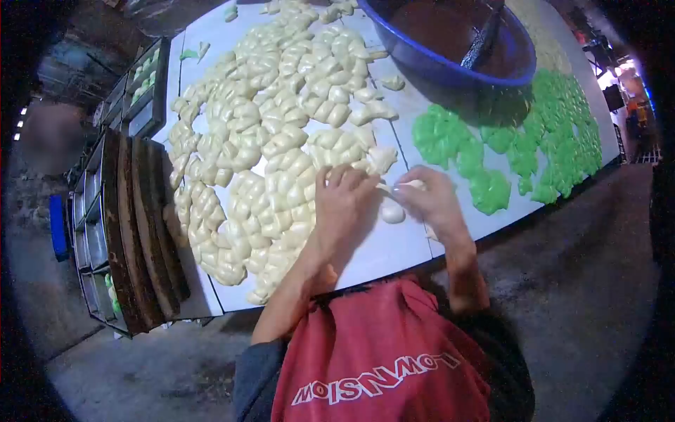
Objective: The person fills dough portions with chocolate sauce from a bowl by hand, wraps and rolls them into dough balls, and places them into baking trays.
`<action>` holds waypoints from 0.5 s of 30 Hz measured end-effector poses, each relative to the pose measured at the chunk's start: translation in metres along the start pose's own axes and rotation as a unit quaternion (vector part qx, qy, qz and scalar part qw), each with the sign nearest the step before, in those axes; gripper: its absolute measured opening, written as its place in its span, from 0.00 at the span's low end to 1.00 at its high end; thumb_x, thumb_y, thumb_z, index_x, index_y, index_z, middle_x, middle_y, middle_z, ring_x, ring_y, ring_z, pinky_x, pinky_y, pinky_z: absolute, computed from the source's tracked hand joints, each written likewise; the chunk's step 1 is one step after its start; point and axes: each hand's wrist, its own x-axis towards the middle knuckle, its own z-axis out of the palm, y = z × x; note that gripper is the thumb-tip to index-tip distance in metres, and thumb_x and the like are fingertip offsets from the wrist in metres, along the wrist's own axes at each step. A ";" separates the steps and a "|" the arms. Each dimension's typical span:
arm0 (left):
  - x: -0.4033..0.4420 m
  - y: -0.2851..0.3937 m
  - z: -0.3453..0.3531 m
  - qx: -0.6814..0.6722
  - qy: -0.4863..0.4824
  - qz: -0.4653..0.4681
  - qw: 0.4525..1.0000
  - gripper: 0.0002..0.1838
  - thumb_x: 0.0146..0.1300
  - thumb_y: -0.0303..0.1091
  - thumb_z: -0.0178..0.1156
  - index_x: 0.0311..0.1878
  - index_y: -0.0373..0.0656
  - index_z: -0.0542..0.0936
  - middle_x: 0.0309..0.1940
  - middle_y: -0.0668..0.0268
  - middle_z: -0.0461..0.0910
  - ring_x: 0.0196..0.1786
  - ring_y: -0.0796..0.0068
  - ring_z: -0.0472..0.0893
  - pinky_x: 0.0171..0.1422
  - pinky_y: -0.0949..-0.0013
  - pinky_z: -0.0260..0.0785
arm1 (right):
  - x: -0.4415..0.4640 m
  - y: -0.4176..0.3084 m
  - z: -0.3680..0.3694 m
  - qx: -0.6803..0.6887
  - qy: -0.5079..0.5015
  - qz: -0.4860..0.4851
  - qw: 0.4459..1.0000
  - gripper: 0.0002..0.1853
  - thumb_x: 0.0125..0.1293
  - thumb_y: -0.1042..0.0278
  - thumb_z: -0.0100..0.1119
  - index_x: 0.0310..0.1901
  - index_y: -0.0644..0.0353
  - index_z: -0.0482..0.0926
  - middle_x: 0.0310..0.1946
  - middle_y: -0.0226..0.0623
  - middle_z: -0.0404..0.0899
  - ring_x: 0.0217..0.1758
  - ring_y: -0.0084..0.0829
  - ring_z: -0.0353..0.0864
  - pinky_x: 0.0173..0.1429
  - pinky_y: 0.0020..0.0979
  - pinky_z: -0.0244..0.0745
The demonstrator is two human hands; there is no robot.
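Many glossy cream-coloured dough pieces [246,126] cover the left and middle of the white table [383,257]. My left hand [346,200] rests at their right edge, fingers bent over the dough. Close beside it, my right hand [430,197] is closed with its fingertips on a bit of cream dough. A strip of this dough spans the narrow gap between both hands. Just below that gap lies a small round cream piece [393,212]. Bright green dough pieces [490,188] spread out to the right of my right hand.
A blue basin [450,67] of brown liquid, with a dark-handled tool [485,39] in it, stands at the back. Wooden-edged trays [133,232] are stacked at the left edge. Behind them, another tray [146,88] holds green and pale pieces.
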 end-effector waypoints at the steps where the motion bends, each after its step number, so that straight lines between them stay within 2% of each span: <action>1: 0.000 0.004 -0.001 0.034 -0.012 -0.019 0.999 0.17 0.57 0.32 0.61 0.52 0.53 0.81 0.50 0.64 0.77 0.60 0.58 0.72 0.65 0.43 0.58 | -0.004 0.004 -0.008 0.087 -0.005 -0.021 0.996 0.11 0.64 0.66 0.64 0.42 0.64 0.81 0.25 0.29 0.79 0.23 0.18 0.74 0.26 0.21 0.67; 3: 0.006 0.009 -0.001 0.099 -0.038 -0.049 0.993 0.18 0.58 0.34 0.62 0.53 0.57 0.82 0.57 0.64 0.74 0.66 0.53 0.68 0.70 0.37 0.53 | -0.011 0.010 -0.027 0.257 -0.006 -0.064 0.964 0.11 0.65 0.65 0.64 0.41 0.64 0.80 0.25 0.29 0.78 0.24 0.19 0.73 0.28 0.22 0.67; 4: 0.005 0.009 0.004 0.100 -0.047 -0.061 0.992 0.15 0.61 0.36 0.61 0.52 0.55 0.81 0.63 0.57 0.68 0.70 0.46 0.62 0.73 0.31 0.44 | -0.014 0.009 -0.030 0.278 0.013 -0.119 0.953 0.12 0.66 0.63 0.64 0.42 0.64 0.80 0.27 0.30 0.78 0.26 0.20 0.74 0.30 0.22 0.68; 5: -0.001 0.002 0.012 0.111 -0.054 -0.059 0.991 0.19 0.63 0.40 0.61 0.58 0.57 0.78 0.66 0.53 0.66 0.71 0.44 0.60 0.73 0.30 0.43 | -0.016 0.004 -0.032 0.297 0.033 -0.175 0.938 0.13 0.67 0.61 0.63 0.43 0.64 0.79 0.29 0.32 0.79 0.29 0.21 0.75 0.32 0.23 0.69; 6: -0.003 0.000 0.015 0.118 -0.046 -0.062 0.990 0.21 0.63 0.41 0.61 0.60 0.56 0.77 0.66 0.53 0.65 0.71 0.44 0.60 0.73 0.30 0.43 | -0.017 0.002 -0.034 0.328 0.003 -0.219 0.919 0.15 0.70 0.61 0.60 0.49 0.64 0.75 0.39 0.38 0.80 0.39 0.26 0.81 0.41 0.25 0.75; 9: 0.001 0.007 0.008 0.062 -0.011 -0.056 0.996 0.27 0.61 0.44 0.63 0.63 0.51 0.74 0.68 0.52 0.64 0.71 0.44 0.59 0.70 0.29 0.45 | -0.010 0.002 -0.028 0.275 0.046 -0.152 0.948 0.15 0.69 0.63 0.58 0.53 0.58 0.72 0.49 0.42 0.78 0.46 0.31 0.82 0.43 0.27 0.77; 10: 0.006 0.014 0.000 0.032 0.001 -0.055 0.998 0.28 0.60 0.44 0.64 0.64 0.49 0.73 0.69 0.51 0.63 0.72 0.44 0.59 0.69 0.28 0.47 | -0.012 -0.003 -0.026 0.223 0.039 -0.099 0.969 0.15 0.70 0.66 0.57 0.55 0.58 0.70 0.53 0.44 0.78 0.53 0.36 0.82 0.49 0.31 0.80; 11: 0.014 0.021 -0.008 -0.039 0.018 -0.045 0.998 0.30 0.57 0.46 0.68 0.61 0.45 0.75 0.65 0.53 0.69 0.68 0.49 0.66 0.69 0.34 0.51 | -0.007 0.007 -0.021 0.267 0.030 -0.099 0.958 0.16 0.69 0.71 0.56 0.56 0.59 0.68 0.51 0.45 0.78 0.51 0.37 0.83 0.52 0.34 0.81; 13: 0.028 0.030 -0.017 -0.225 -0.032 -0.067 0.971 0.29 0.55 0.45 0.69 0.59 0.43 0.77 0.56 0.57 0.77 0.60 0.54 0.74 0.68 0.45 0.58 | -0.002 0.021 -0.010 0.293 0.012 -0.069 0.954 0.17 0.68 0.74 0.57 0.56 0.60 0.66 0.49 0.45 0.79 0.49 0.37 0.83 0.51 0.32 0.81; 14: 0.036 0.035 -0.018 -0.271 -0.032 -0.081 0.958 0.23 0.56 0.41 0.70 0.52 0.41 0.81 0.46 0.59 0.82 0.52 0.57 0.79 0.63 0.57 0.65 | -0.002 0.018 -0.004 0.291 -0.003 -0.084 0.953 0.22 0.69 0.69 0.60 0.60 0.62 0.65 0.46 0.40 0.82 0.45 0.29 0.84 0.50 0.27 0.78; 15: 0.035 0.034 -0.016 -0.277 -0.030 -0.091 0.956 0.20 0.57 0.38 0.69 0.51 0.40 0.81 0.46 0.59 0.82 0.50 0.59 0.80 0.58 0.60 0.68 | -0.002 0.017 -0.003 0.249 0.006 -0.084 0.965 0.23 0.69 0.69 0.60 0.61 0.62 0.65 0.46 0.40 0.82 0.44 0.29 0.84 0.50 0.27 0.78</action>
